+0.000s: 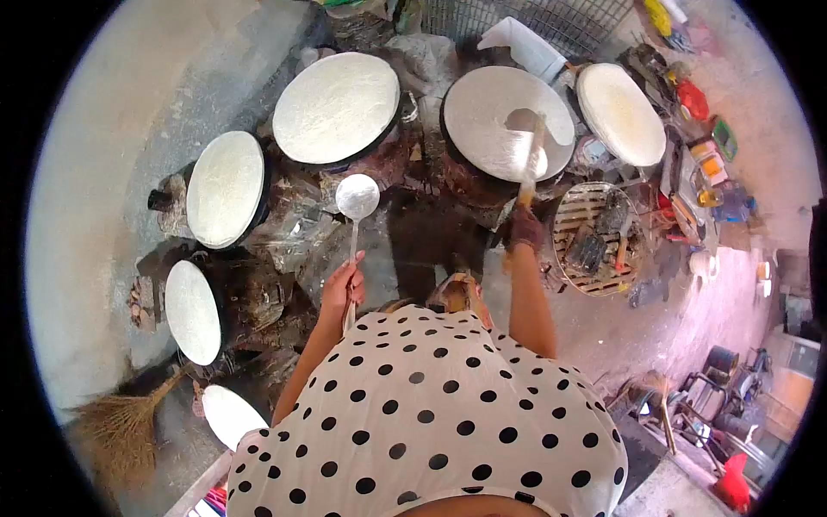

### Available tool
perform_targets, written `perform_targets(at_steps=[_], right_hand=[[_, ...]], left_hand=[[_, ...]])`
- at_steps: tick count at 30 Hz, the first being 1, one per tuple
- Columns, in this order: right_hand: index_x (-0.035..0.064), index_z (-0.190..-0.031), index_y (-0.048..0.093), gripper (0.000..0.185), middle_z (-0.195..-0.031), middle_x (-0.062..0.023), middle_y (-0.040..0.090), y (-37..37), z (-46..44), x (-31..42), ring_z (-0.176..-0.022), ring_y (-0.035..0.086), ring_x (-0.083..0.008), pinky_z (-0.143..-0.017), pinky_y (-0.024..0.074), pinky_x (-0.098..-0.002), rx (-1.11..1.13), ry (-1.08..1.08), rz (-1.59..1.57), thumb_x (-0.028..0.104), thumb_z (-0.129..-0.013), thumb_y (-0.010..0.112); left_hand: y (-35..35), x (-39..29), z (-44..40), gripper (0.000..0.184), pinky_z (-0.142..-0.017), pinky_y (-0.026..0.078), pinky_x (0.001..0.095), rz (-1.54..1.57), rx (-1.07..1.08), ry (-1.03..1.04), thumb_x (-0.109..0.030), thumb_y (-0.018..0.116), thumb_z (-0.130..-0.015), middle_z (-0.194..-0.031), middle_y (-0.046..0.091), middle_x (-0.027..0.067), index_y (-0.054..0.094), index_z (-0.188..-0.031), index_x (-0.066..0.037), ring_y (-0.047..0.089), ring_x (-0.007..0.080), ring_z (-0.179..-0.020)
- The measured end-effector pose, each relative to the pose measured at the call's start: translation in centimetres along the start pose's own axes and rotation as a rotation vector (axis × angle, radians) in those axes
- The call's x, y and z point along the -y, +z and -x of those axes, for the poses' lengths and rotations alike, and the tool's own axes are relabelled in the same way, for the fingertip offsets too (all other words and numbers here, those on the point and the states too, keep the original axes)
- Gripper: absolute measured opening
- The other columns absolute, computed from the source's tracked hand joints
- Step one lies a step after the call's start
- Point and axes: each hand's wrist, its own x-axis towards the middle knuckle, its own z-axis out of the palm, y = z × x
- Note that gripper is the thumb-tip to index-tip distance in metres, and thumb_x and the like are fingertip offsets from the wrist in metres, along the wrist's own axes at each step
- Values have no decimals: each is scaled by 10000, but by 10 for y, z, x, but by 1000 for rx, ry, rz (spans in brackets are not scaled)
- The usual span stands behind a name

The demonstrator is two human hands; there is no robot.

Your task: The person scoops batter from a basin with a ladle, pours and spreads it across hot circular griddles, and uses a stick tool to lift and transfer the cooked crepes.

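Note:
My left hand [344,283] is closed round the long handle of a metal ladle [357,198], whose round bowl points away from me, apart from the griddles. My right hand [525,231], in what looks like a dark glove, grips a wooden-handled tool [536,155]. Its far end is smeared by motion over the grey round griddle [472,108], so its exact kind is unclear. A dark round patch and a bright wet-looking streak show on that griddle near the tool. Left of it, a large griddle [336,108] is covered with a pale, thin layer.
More pale-topped griddles [226,189] curve round my left side. A stack of pale flatbreads [620,114] lies right of the grey griddle, near a white plastic container [523,50]. A round slatted basket [568,233] holds dark pieces. A straw broom [121,422] leans at lower left.

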Motion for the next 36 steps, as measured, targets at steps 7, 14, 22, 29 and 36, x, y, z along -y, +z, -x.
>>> perform_targets(at_steps=[7, 14, 22, 29, 36], right_hand=[[81, -834, 680, 418, -669, -105, 640, 1, -17, -59, -612, 631, -266, -577, 488, -392, -6, -393, 306, 478, -855, 553], [79, -887, 677, 452, -861, -126, 689, -78, -90, -40, -804, 656, -309, -704, 493, -423, -54, -286, 337, 494, -862, 499], [-12, -956, 657, 447, -921, -177, 673, -49, -118, -136, -811, 646, -311, -752, 485, -422, 279, -404, -12, 386, -944, 456], [68, -1204, 602, 447, -1085, -186, 655, -137, -100, 74, -968, 635, -298, -841, 474, -384, 102, -170, 345, 405, -956, 444], [191, -1311, 516, 462, -1155, -175, 626, -68, -58, -1, -1076, 581, -360, -898, 457, -421, -249, -618, 75, 420, -913, 470]], left_hand=[[31, -3, -12, 367, -404, 316, 240, -49, 54, -19, -268, 474, -983, -622, 418, -57, 478, -1309, -99, 367, 65, -426], [65, 3, -35, 363, -415, 326, 252, 21, 78, -40, -248, 439, -997, -623, 417, -57, 462, -1329, -104, 368, 74, -423], [97, 13, -49, 337, -414, 341, 239, -94, 139, -4, -264, 438, -989, -628, 409, -50, 497, -1284, -113, 380, 70, -437], [114, 15, -52, 343, -417, 328, 241, -34, 109, -59, -282, 457, -984, -629, 401, -59, 500, -1281, -118, 380, 69, -446], [108, 11, -46, 351, -411, 340, 255, -86, 139, 4, -275, 460, -982, -617, 394, -45, 492, -1290, -110, 375, 81, -433]])
